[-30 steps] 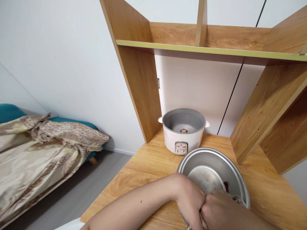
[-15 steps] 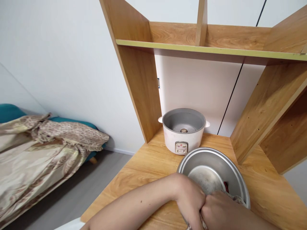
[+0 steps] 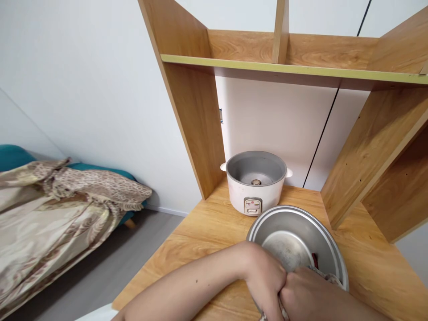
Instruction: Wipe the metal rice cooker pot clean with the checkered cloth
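Note:
A wide silver metal pot [image 3: 323, 232] sits on the wooden desk, its inside partly covered by my hands. My left hand [image 3: 265, 274] is closed over the pot's near side, pressed against my right hand [image 3: 306, 292], which is closed too. Bits of a patterned cloth [image 3: 331, 279] show past the right hand and below both hands, bunched in them. A small dark red thing [image 3: 315, 261] lies against the pot's inner wall by the right hand; I cannot make out what it is. My fingertips are hidden.
Behind the pot stands a white rice cooker body [image 3: 256, 194], lidless, its grey inside showing. A wooden shelf unit [image 3: 187, 111] rises at the back of the desk [image 3: 197, 232]. To the left is a teal sofa [image 3: 103, 169] draped with patterned fabric.

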`<act>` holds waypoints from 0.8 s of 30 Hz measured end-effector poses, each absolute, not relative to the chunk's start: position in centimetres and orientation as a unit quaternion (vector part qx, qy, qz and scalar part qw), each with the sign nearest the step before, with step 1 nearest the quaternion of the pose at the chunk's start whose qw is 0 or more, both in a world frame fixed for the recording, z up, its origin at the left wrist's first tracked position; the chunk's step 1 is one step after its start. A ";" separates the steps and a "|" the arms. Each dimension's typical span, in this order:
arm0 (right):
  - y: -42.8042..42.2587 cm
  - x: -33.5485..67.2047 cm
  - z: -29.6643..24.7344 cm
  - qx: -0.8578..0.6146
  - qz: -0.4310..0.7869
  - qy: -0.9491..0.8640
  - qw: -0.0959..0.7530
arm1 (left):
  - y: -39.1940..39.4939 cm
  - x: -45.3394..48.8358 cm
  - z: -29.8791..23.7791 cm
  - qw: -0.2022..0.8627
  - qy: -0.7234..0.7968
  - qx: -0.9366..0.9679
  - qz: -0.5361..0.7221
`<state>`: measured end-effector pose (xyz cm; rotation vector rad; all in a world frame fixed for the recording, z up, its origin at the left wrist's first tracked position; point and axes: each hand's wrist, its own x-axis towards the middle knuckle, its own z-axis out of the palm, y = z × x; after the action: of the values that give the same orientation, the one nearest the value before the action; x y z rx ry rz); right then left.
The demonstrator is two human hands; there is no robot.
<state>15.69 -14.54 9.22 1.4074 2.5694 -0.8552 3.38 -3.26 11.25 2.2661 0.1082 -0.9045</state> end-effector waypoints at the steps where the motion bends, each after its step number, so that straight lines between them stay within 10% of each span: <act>1: -14.5 15.9 8.9 0.453 -0.300 0.839 0.036 | -3.3 3.4 11.2 0.337 0.046 0.872 -0.353; 24: -15.1 16.5 7.5 0.498 -0.319 0.805 0.036 | -3.5 3.2 11.3 0.334 0.054 0.875 -0.345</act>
<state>16.52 -15.15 7.50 1.5309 2.4731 -0.9796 3.17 -3.52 11.29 2.2847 0.1418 -0.9005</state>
